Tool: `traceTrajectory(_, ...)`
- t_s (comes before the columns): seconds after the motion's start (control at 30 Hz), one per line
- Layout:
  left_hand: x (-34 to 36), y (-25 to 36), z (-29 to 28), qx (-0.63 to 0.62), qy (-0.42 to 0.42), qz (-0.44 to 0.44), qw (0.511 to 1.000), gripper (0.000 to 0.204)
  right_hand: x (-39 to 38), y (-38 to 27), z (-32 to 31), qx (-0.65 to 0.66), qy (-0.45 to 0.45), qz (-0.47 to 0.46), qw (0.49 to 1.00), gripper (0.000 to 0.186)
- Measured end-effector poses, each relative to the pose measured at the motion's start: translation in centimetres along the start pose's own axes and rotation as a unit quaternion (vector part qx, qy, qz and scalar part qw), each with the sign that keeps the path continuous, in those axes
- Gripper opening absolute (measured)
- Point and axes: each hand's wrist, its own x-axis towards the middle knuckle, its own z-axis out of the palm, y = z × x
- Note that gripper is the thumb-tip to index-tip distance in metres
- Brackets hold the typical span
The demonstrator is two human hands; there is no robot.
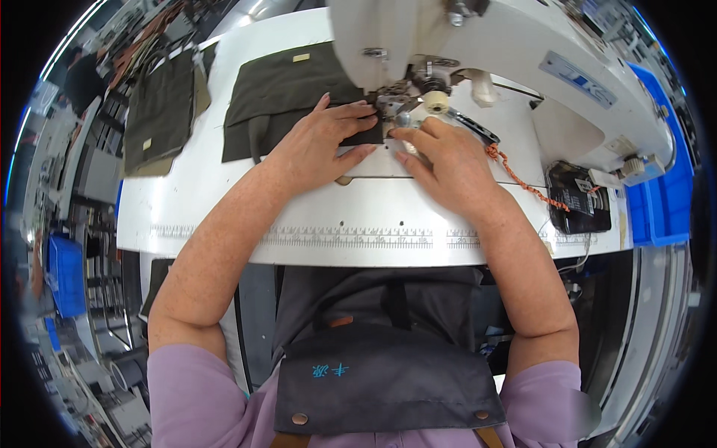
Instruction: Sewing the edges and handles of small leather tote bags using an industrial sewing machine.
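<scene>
A dark green piece of fabric [299,82] with a strap and a small pale label lies on the white machine table, its right edge under the needle area of the sewing machine [418,37]. My left hand [317,142] rests on this fabric with its fingers spread, the fingertips close to the presser foot. On the other side of the foot is my right hand [448,160]. Its index finger reaches the fabric's edge, the thumb stands apart below, and the other fingers are bent. The exact stitching point is partly hidden by the machine parts and my fingertips.
A stack of similar dark green pieces [160,112] lies at the table's left. Thread snips [474,125] on an orange cord [523,179] lie right of my right hand, near a black packet [579,198]. A printed ruler [358,237] runs along the front edge. Blue bins [661,164] stand at both sides.
</scene>
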Motion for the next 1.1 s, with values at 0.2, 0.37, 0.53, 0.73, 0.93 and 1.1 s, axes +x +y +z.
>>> traceTrajectory(0.2,-6.8,2.5,-0.7,0.019,-0.053,0.009,0.998,0.056,0.1,0.1,-0.1,0.033,-0.009,0.01,0.999,0.026)
traceTrajectory(0.37,-17.0,6.1,-2.7,0.088,-0.032,0.119,0.989,0.051,-0.1,0.2,0.1,0.042,-0.013,-0.014,0.999,0.031)
traceTrajectory(0.53,-25.7,7.8,-3.3,0.191,0.142,-0.116,0.964,0.039,-0.1,1.1,0.7,0.048,-0.039,0.0,0.998,0.031)
traceTrajectory(0.73,-31.7,10.4,-3.7,0.196,0.187,-0.126,0.954,0.027,-0.5,2.4,1.2,0.083,-0.05,0.013,0.995,0.031)
traceTrajectory(0.93,-37.5,11.5,-7.5,0.002,0.38,-0.227,0.897,0.032,-1.2,2.7,1.2,0.097,-0.023,-0.019,0.995,0.032)
traceTrajectory(1.1,-45.2,9.6,-9.8,-0.235,0.622,-0.35,0.66,0.03,-1.2,2.3,0.9,0.072,-0.02,-0.026,0.997,0.031)
